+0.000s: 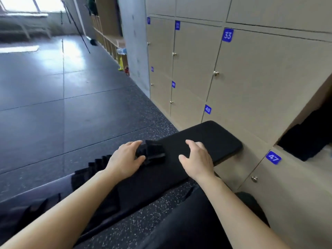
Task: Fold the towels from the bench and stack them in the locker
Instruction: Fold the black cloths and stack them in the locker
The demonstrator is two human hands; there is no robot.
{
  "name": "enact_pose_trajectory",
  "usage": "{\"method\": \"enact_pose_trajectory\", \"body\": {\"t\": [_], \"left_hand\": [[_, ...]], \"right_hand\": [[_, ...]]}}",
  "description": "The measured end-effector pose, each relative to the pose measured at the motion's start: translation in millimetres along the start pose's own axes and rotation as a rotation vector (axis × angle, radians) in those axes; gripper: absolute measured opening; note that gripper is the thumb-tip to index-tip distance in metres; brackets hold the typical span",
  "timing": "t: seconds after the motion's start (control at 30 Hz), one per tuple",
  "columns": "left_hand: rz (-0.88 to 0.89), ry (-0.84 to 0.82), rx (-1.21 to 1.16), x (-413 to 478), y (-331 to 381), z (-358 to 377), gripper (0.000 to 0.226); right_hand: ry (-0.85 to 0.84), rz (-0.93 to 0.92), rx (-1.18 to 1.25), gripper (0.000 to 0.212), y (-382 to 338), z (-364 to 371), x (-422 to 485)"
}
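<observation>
A black towel (pixel 154 152) lies bunched in folds on the black padded bench (pixel 224 139). My left hand (pixel 125 159) grips the bunched end of that towel between thumb and fingers. My right hand (pixel 195 159) rests just to its right, bent fingertips touching the black surface and holding nothing. Black cloth on black padding hides where the towel's edge ends. More black towels (pixel 93 169) hang ruffled over the bench's near-left part. At the right, the open locker (pixel 298 112) holds dark folded towels (pixel 305 141).
Beige lockers numbered 33 (pixel 227 35), 48 (pixel 207 109) and 47 (pixel 273 157) line the wall on the right, their doors closed. Dark speckled rubber floor (pixel 71 105) stretches to the left. My dark-clothed leg (pixel 197 221) is below the bench.
</observation>
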State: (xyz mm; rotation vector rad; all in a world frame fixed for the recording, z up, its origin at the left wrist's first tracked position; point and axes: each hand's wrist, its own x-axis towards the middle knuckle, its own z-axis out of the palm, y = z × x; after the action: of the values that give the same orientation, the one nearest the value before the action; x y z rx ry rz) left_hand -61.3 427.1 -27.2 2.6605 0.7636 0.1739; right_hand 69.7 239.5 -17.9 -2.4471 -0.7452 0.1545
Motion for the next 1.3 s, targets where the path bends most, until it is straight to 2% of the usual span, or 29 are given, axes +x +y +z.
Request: {"method": "enact_pose_trajectory", "body": {"t": [0.17, 0.37, 0.57, 0.8, 0.97, 1.13, 1.3], "left_hand": [[-0.160, 0.111, -0.051, -41, -80, -23, 0.058], [-0.340, 0.130, -0.119, -88, -151, -15, 0.061], [-0.436, 0.127, -0.093, -120, -196, 7, 0.058], [-0.508, 0.069, -0.091, -132, -202, 42, 0.050], [-0.547, 0.063, -0.115, -143, -199, 61, 0.051], [-0.648, 0.075, -0.131, -147, -195, 76, 0.062], [-0.806, 0.041, 0.043, -132, -176, 77, 0.074]], "right_hand": [[-0.041, -0.020, 0.111, 0.047, -38, 48, -3], [-0.261, -0.002, 0.152, 0.046, -76, 116, -8], [-0.481, 0.024, 0.046, 0.048, -100, 181, -22], [-0.601, 0.076, -0.083, 0.047, -107, 228, -26], [-0.601, 0.094, -0.135, 0.059, -121, 253, -29], [-0.569, 0.102, -0.175, 0.063, -117, 264, -29], [-0.588, 0.112, -0.146, 0.066, -111, 266, -26]]}}
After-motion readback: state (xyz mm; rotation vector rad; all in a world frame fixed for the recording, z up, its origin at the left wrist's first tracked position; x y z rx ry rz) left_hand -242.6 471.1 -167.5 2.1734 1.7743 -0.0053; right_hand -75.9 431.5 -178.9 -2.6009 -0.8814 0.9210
